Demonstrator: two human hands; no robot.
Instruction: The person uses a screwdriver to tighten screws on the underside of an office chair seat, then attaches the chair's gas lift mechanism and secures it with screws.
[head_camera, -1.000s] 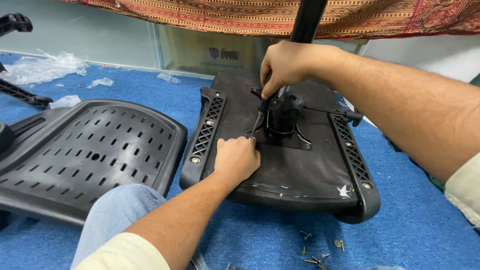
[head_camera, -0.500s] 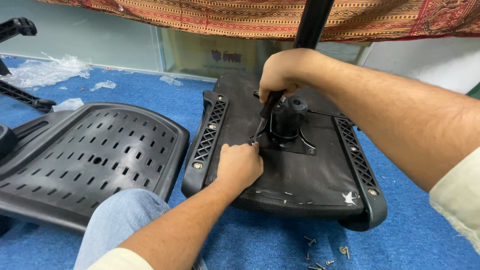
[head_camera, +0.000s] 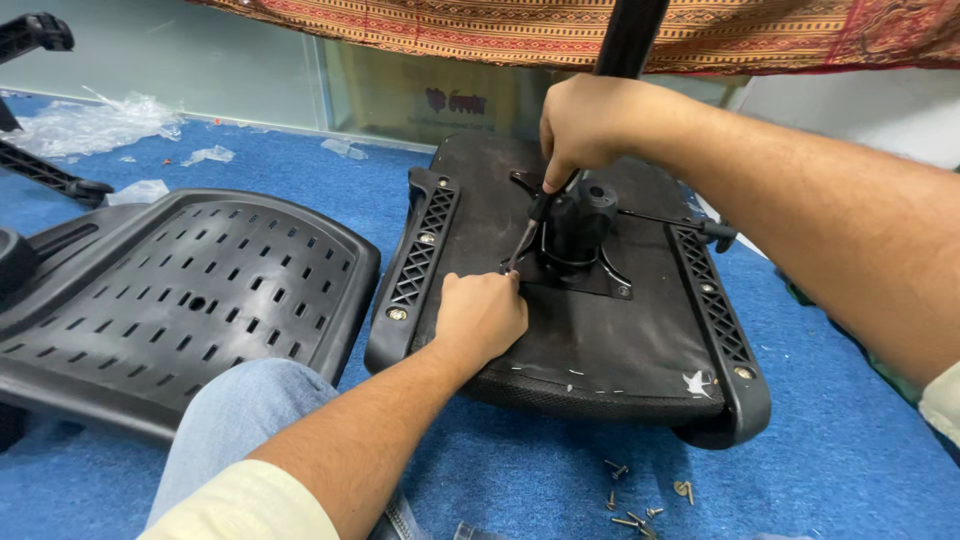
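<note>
Screwdriver (head_camera: 528, 228) is gripped in the right hand (head_camera: 590, 125), fingers closed round its handle. Left hand (head_camera: 480, 315), fingers curled, steadies its tip on the upturned chair seat (head_camera: 600, 340).

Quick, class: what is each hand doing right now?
Left hand: closed, fingertips pinching at the screwdriver tip on the upturned seat.
Right hand: closed around the screwdriver handle.

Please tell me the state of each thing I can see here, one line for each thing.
Chair seat: upside down on the blue carpet.
Seat mechanism: on the seat's underside.
Screwdriver: tilted, tip at the mechanism plate.
Right hand: gripping the screwdriver.
Left hand: fingers at the screwdriver tip.
Perforated backrest: lying flat.
Screws: loose on the carpet.
</note>
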